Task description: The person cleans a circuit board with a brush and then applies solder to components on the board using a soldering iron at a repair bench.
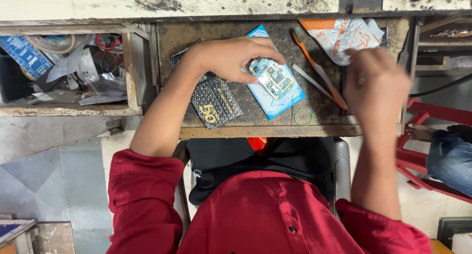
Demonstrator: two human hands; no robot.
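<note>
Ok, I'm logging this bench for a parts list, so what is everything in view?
circuit board: one, pale blue-green, on the blue card, under the left fingers
blue card: one, centre of the tray
wooden tray: one, brown, before the person
black bubble pouch: one, yellow print, left in the tray
tweezers: one, silver, right of the card
orange-handled tool: one, beside the tweezers
green ring: one, tray front
white and orange bag: one, tray back right
side drawer: one, left, full of cables and bags
red stool: one, right
left hand: on the board
right hand: blurred, near the bag
</note>
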